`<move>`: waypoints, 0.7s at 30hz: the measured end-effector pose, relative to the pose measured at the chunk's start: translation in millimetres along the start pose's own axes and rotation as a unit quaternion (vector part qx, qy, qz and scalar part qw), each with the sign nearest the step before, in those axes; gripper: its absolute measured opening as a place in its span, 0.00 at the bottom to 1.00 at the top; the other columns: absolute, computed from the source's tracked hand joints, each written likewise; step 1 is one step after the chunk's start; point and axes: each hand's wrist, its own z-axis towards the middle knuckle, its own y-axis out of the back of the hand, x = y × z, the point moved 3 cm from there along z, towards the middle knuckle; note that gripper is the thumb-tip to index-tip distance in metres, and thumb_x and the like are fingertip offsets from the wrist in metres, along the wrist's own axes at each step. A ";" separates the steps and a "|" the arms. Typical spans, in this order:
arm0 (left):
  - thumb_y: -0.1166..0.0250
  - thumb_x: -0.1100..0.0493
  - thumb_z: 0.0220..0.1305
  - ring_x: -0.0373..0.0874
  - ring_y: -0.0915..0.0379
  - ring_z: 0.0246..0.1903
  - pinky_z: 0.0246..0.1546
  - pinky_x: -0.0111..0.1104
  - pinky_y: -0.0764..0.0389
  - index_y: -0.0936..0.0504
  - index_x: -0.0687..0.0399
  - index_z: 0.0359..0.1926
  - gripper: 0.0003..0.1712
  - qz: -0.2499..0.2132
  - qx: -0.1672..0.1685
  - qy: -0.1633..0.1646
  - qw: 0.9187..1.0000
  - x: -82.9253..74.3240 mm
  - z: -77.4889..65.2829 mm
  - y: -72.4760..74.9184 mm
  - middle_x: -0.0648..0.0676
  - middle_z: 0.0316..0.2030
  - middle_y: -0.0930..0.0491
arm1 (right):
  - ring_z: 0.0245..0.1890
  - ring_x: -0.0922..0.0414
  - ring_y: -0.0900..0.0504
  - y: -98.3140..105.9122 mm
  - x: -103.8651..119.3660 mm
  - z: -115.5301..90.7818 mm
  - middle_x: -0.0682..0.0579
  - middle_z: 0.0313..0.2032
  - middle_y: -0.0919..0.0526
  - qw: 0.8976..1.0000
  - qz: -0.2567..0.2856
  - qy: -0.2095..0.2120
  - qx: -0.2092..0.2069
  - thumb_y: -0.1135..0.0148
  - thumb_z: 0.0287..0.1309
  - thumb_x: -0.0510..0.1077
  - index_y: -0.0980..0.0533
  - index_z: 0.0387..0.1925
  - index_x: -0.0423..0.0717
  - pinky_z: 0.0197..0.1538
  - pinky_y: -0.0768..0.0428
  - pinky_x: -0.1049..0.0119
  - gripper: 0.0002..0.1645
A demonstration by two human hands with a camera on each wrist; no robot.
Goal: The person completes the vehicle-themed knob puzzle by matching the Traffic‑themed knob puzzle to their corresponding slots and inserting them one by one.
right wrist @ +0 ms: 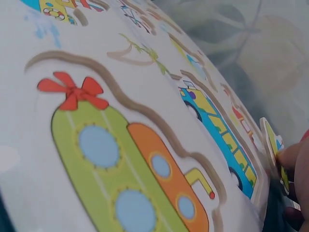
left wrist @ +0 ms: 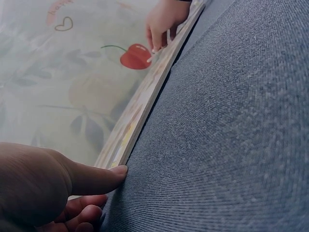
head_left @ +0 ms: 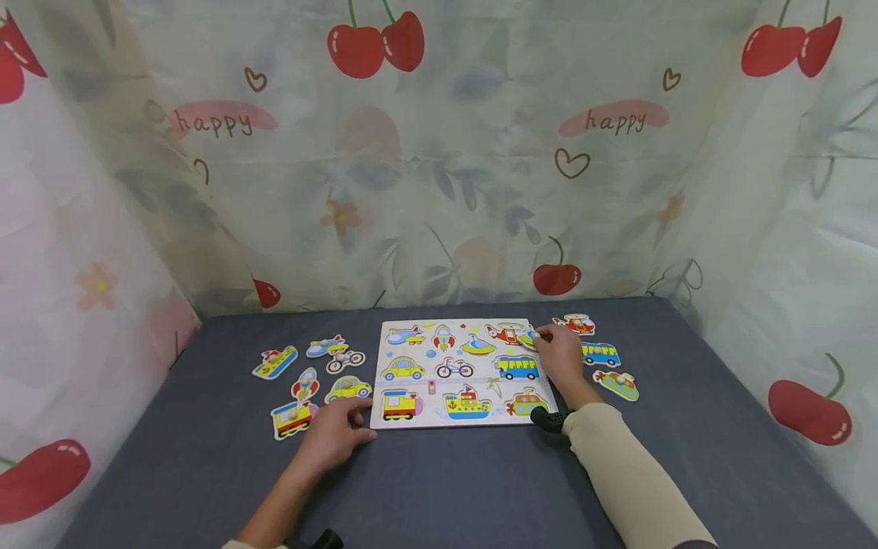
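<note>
A white wooden puzzle board (head_left: pixel 432 387) with pictured, recessed vehicle shapes lies flat on the table. My left hand (head_left: pixel 336 432) holds its near left corner, the thumb (left wrist: pixel 99 179) against the front edge and curled fingers beside it. Over the board's far right corner, my right hand (head_left: pixel 559 354) pinches a yellow-green flying saucer puzzle piece (head_left: pixel 527 339). That saucer piece (right wrist: pixel 271 140) is tilted on edge in the right wrist view, partly hidden by the fingers. The board's printed helicopter (head_left: pixel 506 334) and bus (head_left: pixel 517 367) are the pictures nearest this hand.
Left of the board lie loose pieces: a ship (head_left: pixel 275 362), plane (head_left: pixel 325 347), bicycle (head_left: pixel 345 361), rocket (head_left: pixel 305 384), car (head_left: pixel 347 388) and train (head_left: pixel 291 419). A helicopter (head_left: pixel 576 324), bus (head_left: pixel 600 354) and submarine piece (head_left: pixel 617 385) lie to the right. Printed curtains (head_left: pixel 439 191) surround the table.
</note>
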 end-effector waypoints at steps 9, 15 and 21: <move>0.22 0.64 0.46 0.43 0.34 0.27 0.31 0.36 0.34 0.17 0.58 0.52 0.28 -0.001 -0.001 -0.010 1.000 -1.8 -2.0 0.0 0.48 0.26 0.28 | 0.45 0.47 0.24 -9.9 2.0 3.2 0.44 0.43 0.19 1.000 0.010 -0.010 -0.018 0.39 0.64 0.42 0.19 0.46 0.40 0.52 0.26 0.50 0.13; 0.22 0.64 0.46 0.42 0.34 0.27 0.31 0.37 0.34 0.16 0.56 0.51 0.28 0.000 -0.002 -0.013 1.000 -1.9 -2.4 1.6 0.48 0.26 0.28 | 0.48 0.47 0.24 -12.8 8.9 3.7 0.43 0.44 0.18 1.000 0.009 -0.005 -0.025 0.39 0.64 0.42 0.19 0.47 0.40 0.54 0.27 0.49 0.13; 0.22 0.64 0.45 0.42 0.33 0.27 0.32 0.37 0.33 0.16 0.56 0.50 0.26 0.001 -0.009 -0.018 1.000 -0.8 -2.1 1.4 0.48 0.26 0.28 | 0.49 0.46 0.24 -16.6 17.4 3.1 0.43 0.44 0.19 1.000 -0.002 0.001 -0.013 0.40 0.64 0.42 0.19 0.47 0.40 0.55 0.29 0.49 0.14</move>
